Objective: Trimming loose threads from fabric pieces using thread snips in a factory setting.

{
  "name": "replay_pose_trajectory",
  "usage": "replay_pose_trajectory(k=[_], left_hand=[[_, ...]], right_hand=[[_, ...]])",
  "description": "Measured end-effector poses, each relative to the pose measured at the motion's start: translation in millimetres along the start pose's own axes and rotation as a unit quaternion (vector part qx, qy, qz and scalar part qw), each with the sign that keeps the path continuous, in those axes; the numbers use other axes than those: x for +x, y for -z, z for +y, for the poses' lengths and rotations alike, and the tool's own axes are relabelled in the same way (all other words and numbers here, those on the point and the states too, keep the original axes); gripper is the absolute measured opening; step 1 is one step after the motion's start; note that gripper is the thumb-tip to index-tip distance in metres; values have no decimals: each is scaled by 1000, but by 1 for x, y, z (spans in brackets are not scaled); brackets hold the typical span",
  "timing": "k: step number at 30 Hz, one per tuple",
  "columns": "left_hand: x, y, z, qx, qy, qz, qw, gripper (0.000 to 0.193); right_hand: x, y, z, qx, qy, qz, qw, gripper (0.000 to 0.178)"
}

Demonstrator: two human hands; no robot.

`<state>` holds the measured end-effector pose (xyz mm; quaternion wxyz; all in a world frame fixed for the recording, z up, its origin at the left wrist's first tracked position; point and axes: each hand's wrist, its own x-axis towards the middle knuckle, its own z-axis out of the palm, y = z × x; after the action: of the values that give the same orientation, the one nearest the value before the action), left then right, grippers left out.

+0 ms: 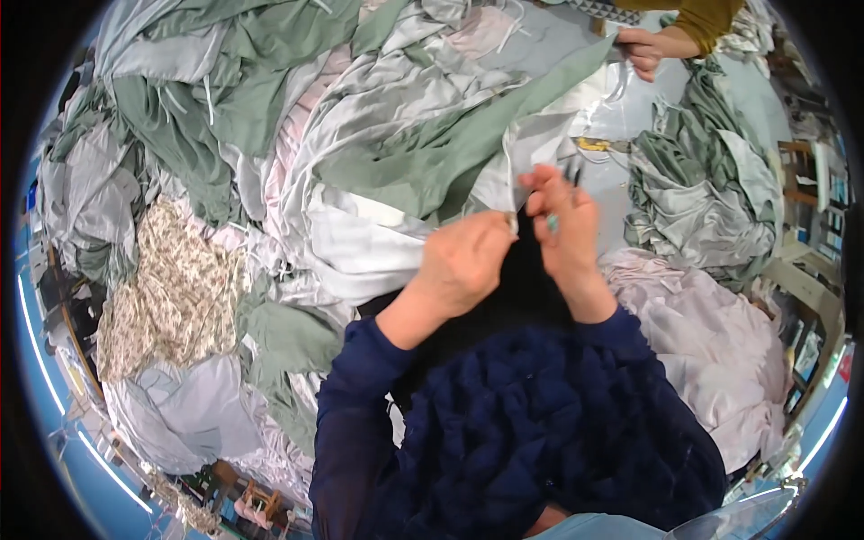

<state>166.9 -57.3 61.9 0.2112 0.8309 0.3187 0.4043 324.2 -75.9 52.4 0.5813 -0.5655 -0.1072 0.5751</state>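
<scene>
A green and white cloth [459,153] stretches across the work surface in front of me. My left hand [463,261] is closed, pinching the cloth's pale edge between thumb and fingers. Just right of it, my right hand [567,234] is raised beside the same edge with its fingers curled. In that hand is a small tool with a dark tip [576,169] and a bit of teal at the palm, which looks like thread snips; most of it is hidden. Whether the right fingertips touch the cloth, I cannot tell.
At the far right a co-worker's hand [643,52] grips the green cloth's far end. Heaped fabric surrounds me: green and white [702,189] and pale pink [697,346] at right, flower-patterned [175,288] at left. A yellow item [594,144] lies on the grey table [616,202].
</scene>
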Motion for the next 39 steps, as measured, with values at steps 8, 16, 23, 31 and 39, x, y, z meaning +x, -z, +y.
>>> replay_pose_trajectory(k=[8, 16, 23, 31, 39], left_hand=[[2, -37, 10, -233, 125, -35, 964, 6], [18, -53, 0, -158, 248, -119, 949, 18], [53, -88, -32, -108, 187, -134, 967, 31], [56, -110, -69, -111, 155, -185, 964, 58], [54, -143, -79, -33, 219, -318, 922, 55]], right_hand=[[-1, 21, 2, -10, 40, -23, 999, 6], [-36, 35, 10, -73, 136, 5, 988, 5], [-42, 42, 9, 31, 131, -9, 991, 9], [-38, 47, 20, -149, 186, 5, 971, 13], [-48, 45, 5, -160, 198, -11, 967, 17]])
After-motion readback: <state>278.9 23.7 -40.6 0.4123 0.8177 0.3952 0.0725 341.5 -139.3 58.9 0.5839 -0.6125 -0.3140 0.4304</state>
